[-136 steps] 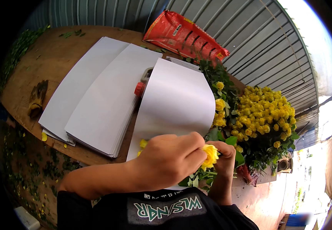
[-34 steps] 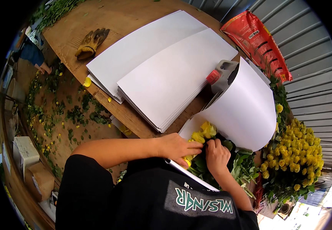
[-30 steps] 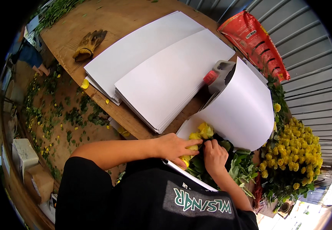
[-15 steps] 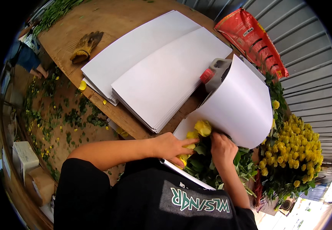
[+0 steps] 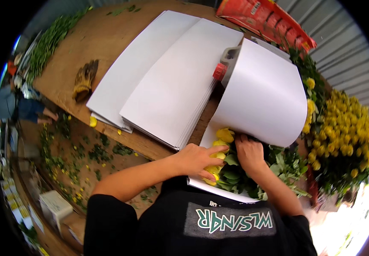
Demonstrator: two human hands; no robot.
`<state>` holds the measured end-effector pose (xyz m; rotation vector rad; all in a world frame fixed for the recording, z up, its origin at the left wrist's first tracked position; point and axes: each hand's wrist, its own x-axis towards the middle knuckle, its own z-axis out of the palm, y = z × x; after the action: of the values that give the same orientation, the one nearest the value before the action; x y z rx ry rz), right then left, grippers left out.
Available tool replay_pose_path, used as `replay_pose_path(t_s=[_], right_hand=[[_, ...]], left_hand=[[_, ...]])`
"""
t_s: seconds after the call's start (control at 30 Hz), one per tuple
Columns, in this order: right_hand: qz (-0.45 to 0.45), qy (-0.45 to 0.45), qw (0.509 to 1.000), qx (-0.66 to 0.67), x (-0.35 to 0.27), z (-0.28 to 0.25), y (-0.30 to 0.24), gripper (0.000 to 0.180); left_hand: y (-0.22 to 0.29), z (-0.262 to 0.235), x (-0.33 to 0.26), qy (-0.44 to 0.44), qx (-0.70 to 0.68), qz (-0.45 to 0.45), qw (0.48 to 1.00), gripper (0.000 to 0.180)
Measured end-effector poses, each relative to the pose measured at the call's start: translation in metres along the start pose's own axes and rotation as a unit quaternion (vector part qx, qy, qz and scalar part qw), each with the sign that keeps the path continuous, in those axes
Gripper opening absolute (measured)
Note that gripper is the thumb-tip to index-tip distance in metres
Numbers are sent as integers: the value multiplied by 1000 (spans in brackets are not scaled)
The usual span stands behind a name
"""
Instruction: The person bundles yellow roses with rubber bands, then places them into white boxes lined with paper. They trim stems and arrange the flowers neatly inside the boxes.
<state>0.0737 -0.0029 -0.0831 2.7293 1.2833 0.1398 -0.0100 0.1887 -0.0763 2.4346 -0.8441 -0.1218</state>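
A row of yellow roses (image 5: pixel 225 135) with green leaves lies on a large white paper sheet (image 5: pixel 265 89), whose far part curls up and over. My left hand (image 5: pixel 198 160) rests on the rose heads with its fingers spread apart. Just to its right, my right hand (image 5: pixel 249 150) is closed among the leaves, its fingers curled downward at the edge of the raised paper. What those fingers hold is hidden. The leafy stems (image 5: pixel 235 176) run rightward beneath my right wrist.
Stacks of white paper (image 5: pixel 171 77) and a work glove (image 5: pixel 85 81) lie on the wooden table (image 5: pixel 120 32). A grey jug with a red cap (image 5: pixel 220 71) stands behind the curled sheet. A big rose bunch (image 5: pixel 342 132) is at right, a red bag (image 5: pixel 265 19) at the back.
The head view has shifted, so the table and paper stacks sit further left and higher. Both hands stay at the roses, with my right hand still closed at the paper's edge.
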Motion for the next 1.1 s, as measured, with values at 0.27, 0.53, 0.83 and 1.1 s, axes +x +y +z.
replay_pose_path(t_s=[0.27,0.53,0.83,1.1], right_hand=[[6,-30,999,42,-3,0,-1,10],[43,-78,996,28,-3,0,-6,15],[-52,-56,981,177,-19,-60,-9,11],[-140,-201,944,221,-29,-42,-19,21]], left_hand=[[-9,-3,26,75,15,-10,997,21],[-39,-7,49,22,-129,-20,991,7],[-44,-5,47,-2,-161,-32,986,8],[-46,-5,48,6,-174,-9,985,10]])
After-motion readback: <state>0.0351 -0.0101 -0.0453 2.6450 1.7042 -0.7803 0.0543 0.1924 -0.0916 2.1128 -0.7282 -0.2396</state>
